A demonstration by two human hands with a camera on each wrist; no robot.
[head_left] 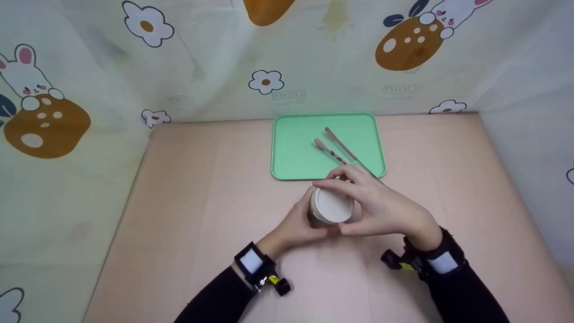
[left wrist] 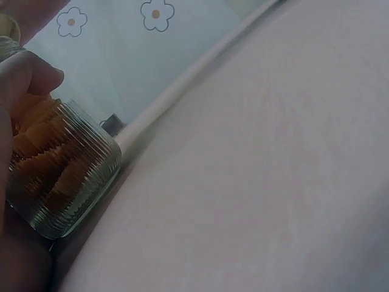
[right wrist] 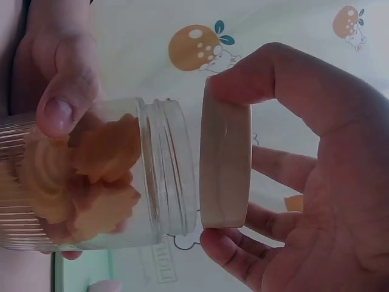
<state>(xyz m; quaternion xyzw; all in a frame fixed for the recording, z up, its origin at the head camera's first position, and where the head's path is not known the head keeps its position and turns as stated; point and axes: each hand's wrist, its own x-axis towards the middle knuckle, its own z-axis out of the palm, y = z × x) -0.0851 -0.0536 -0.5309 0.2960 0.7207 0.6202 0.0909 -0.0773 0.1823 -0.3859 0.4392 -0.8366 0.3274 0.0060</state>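
A ribbed clear glass jar (right wrist: 170, 176) holds several orange-brown ridged pieces (right wrist: 106, 176). My left hand (head_left: 298, 224) grips the jar round its side, and in the left wrist view the jar's base is down at the tabletop. Just off the jar's threaded mouth is a cream-coloured lid (right wrist: 225, 158), pinched at its rim between the thumb and fingers of my right hand (head_left: 385, 208). A narrow gap separates lid and mouth in the right wrist view. From the head view the lid covers most of the jar.
Behind the hands lies a light green tray (head_left: 291, 148) near the table's back edge. On it rest metal tongs (head_left: 343, 146), partly hidden by my right hand. A patterned cloth (head_left: 215, 58) hangs behind and at both sides of the pinkish table (head_left: 179, 215).
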